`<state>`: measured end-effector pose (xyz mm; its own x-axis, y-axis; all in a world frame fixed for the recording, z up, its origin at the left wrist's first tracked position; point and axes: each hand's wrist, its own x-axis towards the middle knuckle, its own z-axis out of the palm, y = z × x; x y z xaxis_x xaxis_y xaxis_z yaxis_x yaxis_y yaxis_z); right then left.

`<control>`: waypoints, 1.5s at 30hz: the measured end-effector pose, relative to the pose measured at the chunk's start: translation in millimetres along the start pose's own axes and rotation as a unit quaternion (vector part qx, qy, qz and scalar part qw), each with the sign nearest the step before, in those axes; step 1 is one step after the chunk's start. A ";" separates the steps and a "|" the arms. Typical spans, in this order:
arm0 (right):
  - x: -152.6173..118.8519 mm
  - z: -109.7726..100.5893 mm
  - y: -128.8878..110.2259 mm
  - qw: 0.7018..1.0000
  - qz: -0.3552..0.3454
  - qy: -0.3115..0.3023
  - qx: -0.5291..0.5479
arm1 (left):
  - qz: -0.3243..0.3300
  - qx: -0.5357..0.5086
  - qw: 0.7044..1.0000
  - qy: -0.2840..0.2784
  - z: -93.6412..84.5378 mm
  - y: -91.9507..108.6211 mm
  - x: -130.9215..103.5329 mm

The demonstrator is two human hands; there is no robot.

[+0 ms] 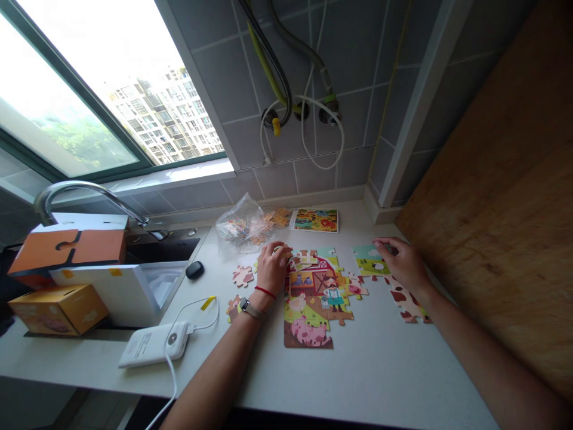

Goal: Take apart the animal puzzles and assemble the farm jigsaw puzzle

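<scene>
A partly joined farm jigsaw puzzle (308, 298) lies on the counter, showing a barn, a farmer and a pink pig. My left hand (272, 269) is at its upper left edge, fingers curled over a puzzle piece mostly hidden beneath them. Some loose pieces lie on top of the barn roof. To the right, my right hand (405, 263) pinches the upper right edge of a joined sheep section (367, 260), apart from the main puzzle. Below that hand is a brown-spotted cow section (405, 301), partly covered by my wrist. A loose pinkish piece (242, 275) rests left of my left hand.
Behind the puzzle are a clear plastic bag (239, 230) of pieces and a picture card (314, 220). On the left are a black oval object (194, 270), a white power bank (154, 344) with cable, boxes (62, 307) and a sink faucet (94, 186). A wooden panel (505, 179) bounds the right.
</scene>
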<state>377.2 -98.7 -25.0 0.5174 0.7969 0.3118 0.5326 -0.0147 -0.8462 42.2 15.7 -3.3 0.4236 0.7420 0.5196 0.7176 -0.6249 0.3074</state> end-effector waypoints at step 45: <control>-2.2 -0.8 -3.8 1.000 -0.025 -0.002 -0.013 | -0.028 -0.136 0.988 0.067 -11.1 22.7 0.0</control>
<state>374.6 -101.0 -22.2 0.4876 0.7988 0.3524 0.5746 0.0103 -0.8184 52.3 -1.2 12.5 0.2972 0.7495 0.5916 0.5543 -0.6399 0.5322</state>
